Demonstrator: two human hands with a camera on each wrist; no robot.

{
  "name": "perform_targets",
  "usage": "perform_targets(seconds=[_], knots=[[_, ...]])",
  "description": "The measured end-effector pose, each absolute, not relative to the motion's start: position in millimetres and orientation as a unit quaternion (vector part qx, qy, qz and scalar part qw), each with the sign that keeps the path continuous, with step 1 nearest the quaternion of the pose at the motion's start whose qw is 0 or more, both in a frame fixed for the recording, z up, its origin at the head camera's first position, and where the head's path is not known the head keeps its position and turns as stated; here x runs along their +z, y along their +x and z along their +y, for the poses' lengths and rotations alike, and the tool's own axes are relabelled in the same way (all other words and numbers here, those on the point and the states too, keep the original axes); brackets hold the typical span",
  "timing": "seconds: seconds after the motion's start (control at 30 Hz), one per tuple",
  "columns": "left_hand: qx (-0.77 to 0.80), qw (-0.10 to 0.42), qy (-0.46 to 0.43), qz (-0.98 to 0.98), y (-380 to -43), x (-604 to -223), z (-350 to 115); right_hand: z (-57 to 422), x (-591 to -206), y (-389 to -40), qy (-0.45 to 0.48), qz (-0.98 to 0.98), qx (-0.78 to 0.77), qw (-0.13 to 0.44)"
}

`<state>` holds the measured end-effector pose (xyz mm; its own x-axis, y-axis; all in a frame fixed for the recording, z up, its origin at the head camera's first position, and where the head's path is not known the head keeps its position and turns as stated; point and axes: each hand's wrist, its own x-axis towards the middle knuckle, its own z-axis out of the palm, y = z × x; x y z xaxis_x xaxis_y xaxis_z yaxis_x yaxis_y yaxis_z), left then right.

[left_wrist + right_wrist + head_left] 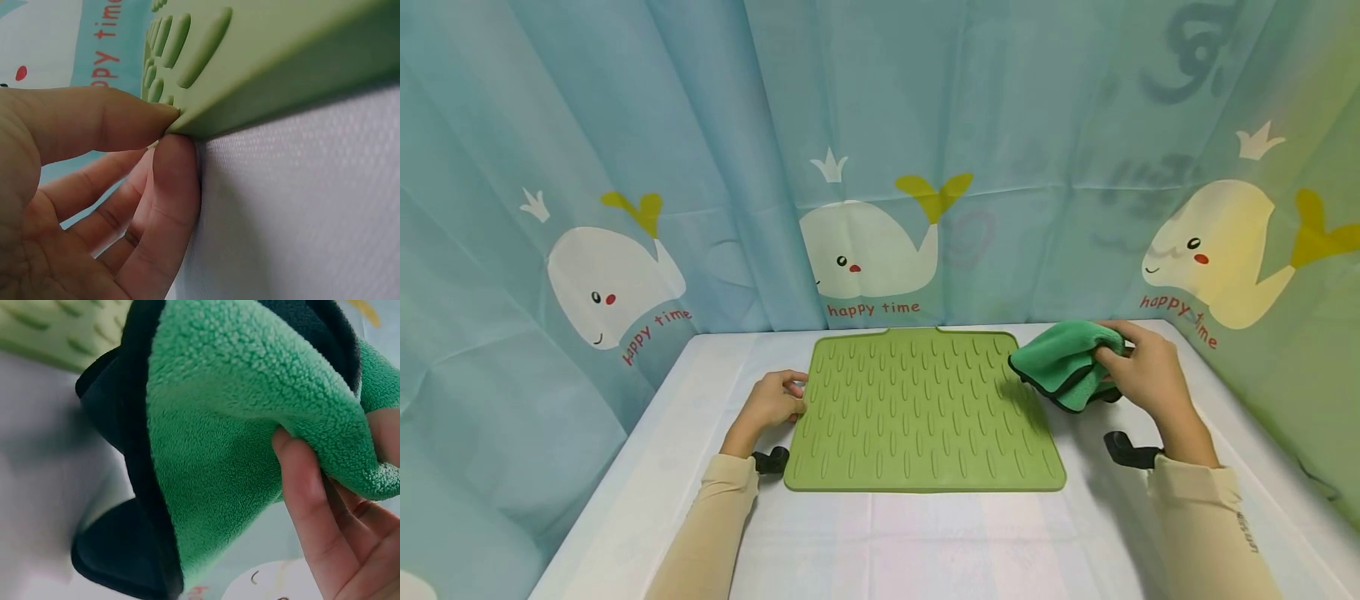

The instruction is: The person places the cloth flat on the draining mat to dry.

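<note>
A green rubber mat (pixel 925 408) with raised ridges lies flat on the white table. At its left edge my left hand (pixel 773 397) pinches the rim between thumb and forefinger, as the left wrist view shows close up on the mat (pixel 262 62). My right hand (pixel 1152 367) grips a green plush cloth (pixel 1067 358) with dark edging over the mat's right edge. In the right wrist view the cloth (pixel 212 419) hangs in folds from the fingers (pixel 306 481), its dark underside showing at the corners.
A blue curtain (pixel 1015 108) printed with white whales stands right behind the table and along both sides. White tablecloth (pixel 925 546) shows in front of the mat and to either side. A black wrist mount (pixel 1131 451) sticks out beside the right wrist.
</note>
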<state>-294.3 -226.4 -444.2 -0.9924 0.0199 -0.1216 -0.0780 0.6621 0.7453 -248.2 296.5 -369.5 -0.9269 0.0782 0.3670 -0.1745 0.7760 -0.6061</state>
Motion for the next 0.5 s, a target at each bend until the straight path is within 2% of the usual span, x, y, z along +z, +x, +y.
perform_targets(seconds=[0.5], knots=[[0.421, 0.057, -0.012, 0.905, -294, -445, -227, 263, -361, -245, 0.053, -0.879, 0.423, 0.213]])
